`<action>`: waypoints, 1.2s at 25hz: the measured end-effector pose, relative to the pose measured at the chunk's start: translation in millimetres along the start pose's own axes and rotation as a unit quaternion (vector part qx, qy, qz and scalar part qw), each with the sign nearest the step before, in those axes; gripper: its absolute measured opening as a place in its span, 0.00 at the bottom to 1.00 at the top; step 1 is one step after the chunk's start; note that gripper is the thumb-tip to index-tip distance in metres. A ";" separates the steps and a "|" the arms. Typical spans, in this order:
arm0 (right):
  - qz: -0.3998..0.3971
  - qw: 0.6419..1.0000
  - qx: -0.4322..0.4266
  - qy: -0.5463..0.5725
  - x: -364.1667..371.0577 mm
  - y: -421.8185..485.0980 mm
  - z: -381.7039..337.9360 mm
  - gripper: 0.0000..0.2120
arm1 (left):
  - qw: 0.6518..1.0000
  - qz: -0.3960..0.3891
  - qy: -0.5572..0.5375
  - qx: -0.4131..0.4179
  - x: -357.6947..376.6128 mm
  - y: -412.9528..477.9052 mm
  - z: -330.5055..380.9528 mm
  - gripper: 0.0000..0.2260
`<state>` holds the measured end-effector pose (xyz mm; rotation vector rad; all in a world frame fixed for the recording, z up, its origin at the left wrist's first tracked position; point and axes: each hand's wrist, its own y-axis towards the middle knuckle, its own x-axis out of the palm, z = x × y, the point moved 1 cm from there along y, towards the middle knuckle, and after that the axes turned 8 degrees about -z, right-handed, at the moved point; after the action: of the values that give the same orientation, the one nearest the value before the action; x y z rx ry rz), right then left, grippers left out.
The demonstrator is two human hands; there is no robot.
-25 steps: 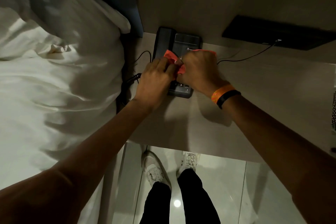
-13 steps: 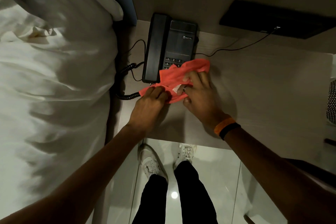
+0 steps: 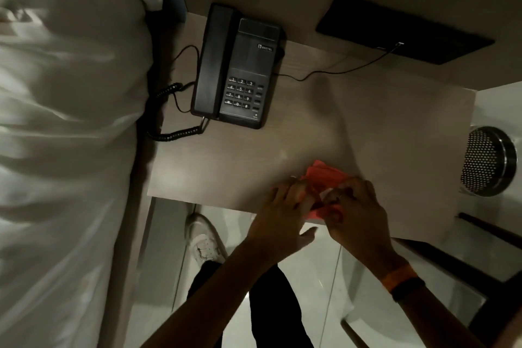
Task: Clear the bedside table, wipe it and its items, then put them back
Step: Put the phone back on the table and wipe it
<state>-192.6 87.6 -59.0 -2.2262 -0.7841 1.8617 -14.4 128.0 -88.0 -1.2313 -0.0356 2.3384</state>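
A black desk phone [image 3: 237,68] with its handset on the cradle sits at the back left of the pale wooden bedside table [image 3: 381,121]. Its coiled cord [image 3: 169,135] hangs over the left edge. Near the table's front edge lies a bunched red cloth [image 3: 324,175]. My left hand [image 3: 282,215] and my right hand [image 3: 358,212] both grip this cloth, the fingers folded into it. My right wrist carries an orange and a black band.
A white bed [image 3: 65,121] runs along the left side. A black panel [image 3: 401,28] on the wall feeds a thin cable [image 3: 324,72] across the table. A perforated metal bin [image 3: 485,161] stands at the right. My shoes [image 3: 204,240] are on the glossy floor below.
Both hands have pulled the red cloth off the phone, back and to the right, down to the table's front edge. The phone now lies fully uncovered.
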 end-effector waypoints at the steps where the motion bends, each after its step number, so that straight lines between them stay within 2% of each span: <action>1: -0.020 1.000 0.004 0.005 10.4 -5.2 12.9 0.09 | 1.000 -0.005 0.002 -0.001 10.0 6.2 5.0 0.23; 3: -0.029 0.999 0.012 0.017 26.7 -9.2 26.5 0.14 | 1.000 0.001 0.020 -0.017 27.0 19.0 8.6 0.19; 6: 0.011 0.998 0.010 -0.054 37.2 -5.2 16.9 0.18 | 0.997 -0.019 0.054 -0.047 39.7 25.4 5.8 0.21; 8: 0.033 0.998 0.007 -0.057 32.1 1.8 7.3 0.19 | 0.997 -0.014 0.062 -0.049 36.3 21.5 5.0 0.22; 11: 0.064 0.998 -0.011 -0.016 11.6 18.7 -21.7 0.20 | 0.990 0.049 0.053 -0.119 5.1 12.7 -5.6 0.27; 13: 0.088 0.995 -0.057 0.004 -8.2 38.6 -56.6 0.24 | 0.978 0.108 0.042 -0.175 -31.4 0.4 -17.4 0.27; 16: 0.100 0.984 -0.145 -0.023 -43.1 70.0 -127.7 0.32 | 0.949 0.193 0.055 -0.243 -96.6 -27.4 -41.2 0.27; 20: 0.134 0.948 -0.286 -0.041 -87.7 97.1 -251.6 0.34 | 0.885 0.278 0.115 -0.356 -182.2 -100.7 -79.0 0.29; 24: 0.116 0.900 -0.416 -0.059 -101.0 87.2 -385.1 0.36 | 0.793 0.350 0.160 -0.472 -240.6 -203.6 -108.2 0.30; 30: 0.063 0.810 -0.581 -0.047 -65.0 14.2 -541.0 0.35 | 0.657 0.388 0.142 -0.631 -244.7 -364.3 -123.8 0.32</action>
<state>318.1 164.9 115.1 -2.7773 -2.3408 1.7256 347.2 316.6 115.9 -2.6538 -1.5523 2.6860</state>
